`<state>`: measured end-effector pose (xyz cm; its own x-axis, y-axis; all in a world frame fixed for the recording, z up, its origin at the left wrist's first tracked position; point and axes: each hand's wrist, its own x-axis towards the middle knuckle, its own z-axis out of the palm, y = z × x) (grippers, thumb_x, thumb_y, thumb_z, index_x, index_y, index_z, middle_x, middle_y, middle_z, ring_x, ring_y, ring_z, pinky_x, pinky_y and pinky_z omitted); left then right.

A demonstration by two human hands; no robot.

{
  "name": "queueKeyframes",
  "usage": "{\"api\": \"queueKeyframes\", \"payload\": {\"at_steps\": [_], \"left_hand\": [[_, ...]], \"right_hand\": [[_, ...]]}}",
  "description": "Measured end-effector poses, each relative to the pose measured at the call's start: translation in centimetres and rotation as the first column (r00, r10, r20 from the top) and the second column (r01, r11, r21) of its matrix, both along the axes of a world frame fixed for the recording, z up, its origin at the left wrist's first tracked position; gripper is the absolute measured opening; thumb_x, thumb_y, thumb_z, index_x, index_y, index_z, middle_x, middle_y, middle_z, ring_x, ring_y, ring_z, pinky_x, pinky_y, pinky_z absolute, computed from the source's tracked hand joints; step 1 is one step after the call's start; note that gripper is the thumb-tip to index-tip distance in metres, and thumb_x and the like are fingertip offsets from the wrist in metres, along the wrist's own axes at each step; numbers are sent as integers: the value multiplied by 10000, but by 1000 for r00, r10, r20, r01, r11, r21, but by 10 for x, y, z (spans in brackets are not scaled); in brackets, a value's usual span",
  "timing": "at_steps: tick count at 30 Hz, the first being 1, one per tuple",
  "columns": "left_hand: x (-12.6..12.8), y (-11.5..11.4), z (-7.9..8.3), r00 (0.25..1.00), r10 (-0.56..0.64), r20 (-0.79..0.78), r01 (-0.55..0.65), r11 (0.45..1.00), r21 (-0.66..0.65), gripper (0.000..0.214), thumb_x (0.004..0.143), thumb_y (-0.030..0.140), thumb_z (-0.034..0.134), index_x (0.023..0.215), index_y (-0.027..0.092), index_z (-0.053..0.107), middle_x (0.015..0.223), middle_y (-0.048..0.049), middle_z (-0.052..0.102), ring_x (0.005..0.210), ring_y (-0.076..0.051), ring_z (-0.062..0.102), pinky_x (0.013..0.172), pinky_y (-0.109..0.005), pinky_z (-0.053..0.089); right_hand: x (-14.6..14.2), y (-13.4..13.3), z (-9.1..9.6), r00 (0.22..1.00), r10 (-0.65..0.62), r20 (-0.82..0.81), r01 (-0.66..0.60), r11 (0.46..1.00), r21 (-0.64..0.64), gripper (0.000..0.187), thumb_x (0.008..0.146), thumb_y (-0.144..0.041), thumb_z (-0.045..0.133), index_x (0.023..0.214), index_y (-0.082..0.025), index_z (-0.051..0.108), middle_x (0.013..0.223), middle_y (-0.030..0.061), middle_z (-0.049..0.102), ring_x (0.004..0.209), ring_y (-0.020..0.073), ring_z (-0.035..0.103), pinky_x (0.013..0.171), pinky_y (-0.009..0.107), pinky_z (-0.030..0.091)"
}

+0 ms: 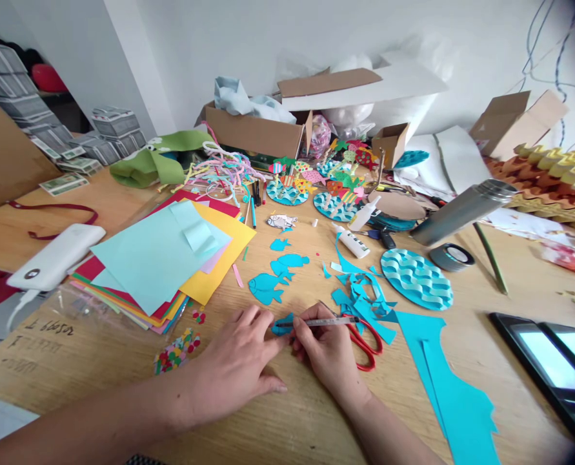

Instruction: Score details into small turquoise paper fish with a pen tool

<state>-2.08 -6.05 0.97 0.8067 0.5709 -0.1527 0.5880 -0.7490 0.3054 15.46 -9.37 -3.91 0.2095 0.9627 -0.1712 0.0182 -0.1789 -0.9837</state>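
My left hand (239,361) lies on the wooden table (292,420), its fingertips pinning down a small blue paper piece (282,325). My right hand (328,349) is closed round a pen (323,321), whose tip rests on that blue piece. Red-handled scissors (367,345) lie just right of my right hand. Just beyond my hands, three blue paper fish (268,287) lie on the table.
A stack of coloured paper sheets (166,258) lies to the left, with blue scraps (359,297) and a wavy blue disc (416,278) to the right. A large blue sheet (452,387), a tablet (553,368), glue bottle (352,242), tape roll (452,256) and cardboard boxes (258,132) surround the work spot.
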Motion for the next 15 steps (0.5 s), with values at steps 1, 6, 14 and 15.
{"api": "queueKeyframes", "payload": {"at_steps": [1,6,14,15], "left_hand": [[0,0,0,1000,0,-4,0,1000,-3,480,825,530,726,1189,228,645,1172,-101,543,1139,-327,484,966,-519,465],[0,0,-1,1000,-3,5,3,1000,6,515,823,529,728,1226,226,628,1193,-108,536,1150,-332,476,981,-529,454],[0,-1,0,1000,2,23,-2,1000,3,503,819,530,730,1209,225,642,1162,-106,542,1122,-331,488,955,-523,466],[0,-1,0,1000,7,28,-7,1000,0,502,816,528,734,1208,228,644,1157,-103,543,1119,-330,489,953,-521,467]], "right_hand": [[0,0,1,1000,0,-1,0,1000,-3,419,783,-590,729,732,-224,530,473,-34,601,350,122,531,348,206,414],[0,0,1,1000,11,-9,-11,1000,-5,410,790,-576,729,738,-220,533,483,-33,605,362,117,532,362,199,412],[0,0,-1,1000,-5,9,5,1000,6,432,779,-606,725,722,-223,533,466,-33,599,348,125,538,346,207,421],[0,0,-1,1000,-8,8,8,1000,7,435,776,-611,725,720,-225,531,461,-36,596,344,125,537,342,206,419]]}}
